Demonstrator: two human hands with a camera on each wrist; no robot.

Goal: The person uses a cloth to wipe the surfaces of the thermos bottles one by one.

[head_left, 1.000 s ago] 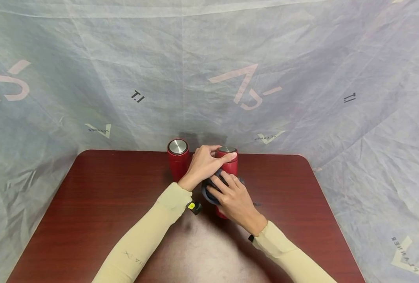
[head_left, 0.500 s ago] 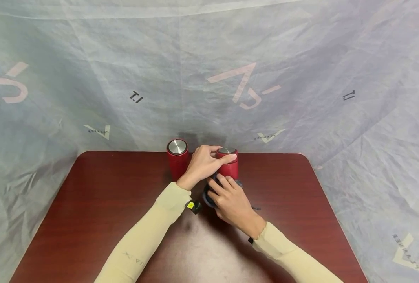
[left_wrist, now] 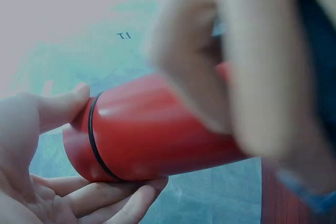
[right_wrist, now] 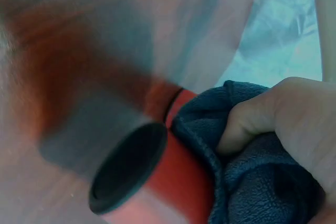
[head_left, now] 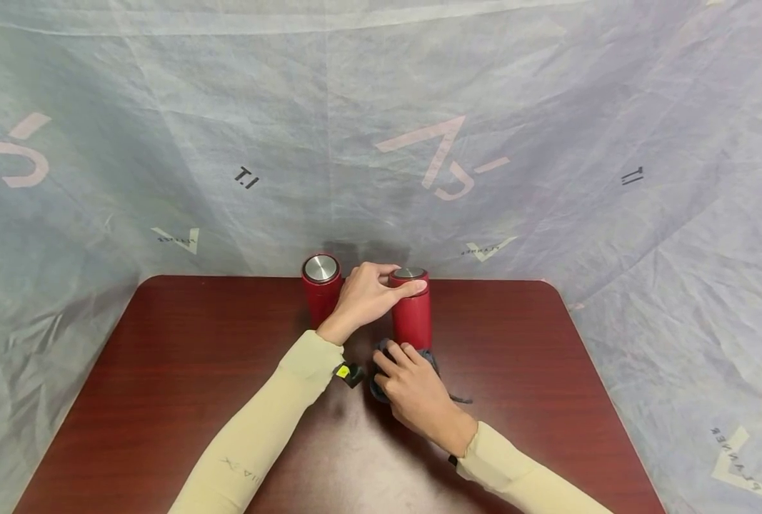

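My left hand (head_left: 363, 298) grips a red vacuum flask (head_left: 413, 321) round its lid end, thumb on one side and fingers on the other. The lid has a silver top; in the left wrist view a black ring runs below it. My right hand (head_left: 419, 392) holds a dark blue-grey cloth (right_wrist: 262, 190) wrapped against the flask's lower body. The flask's black base (right_wrist: 128, 166) shows in the right wrist view, tilted over the table. The cloth and right fingers hide part of the flask's side.
A second red flask (head_left: 323, 296) with a silver lid stands upright just left of my left hand. The dark red wooden table (head_left: 515, 357) ends at a pale cloth backdrop (head_left: 329, 143) hung behind it and on both sides.
My right hand has slid the cloth down the flask toward its base, baring more of the red body. My left hand keeps its grip at the lid.
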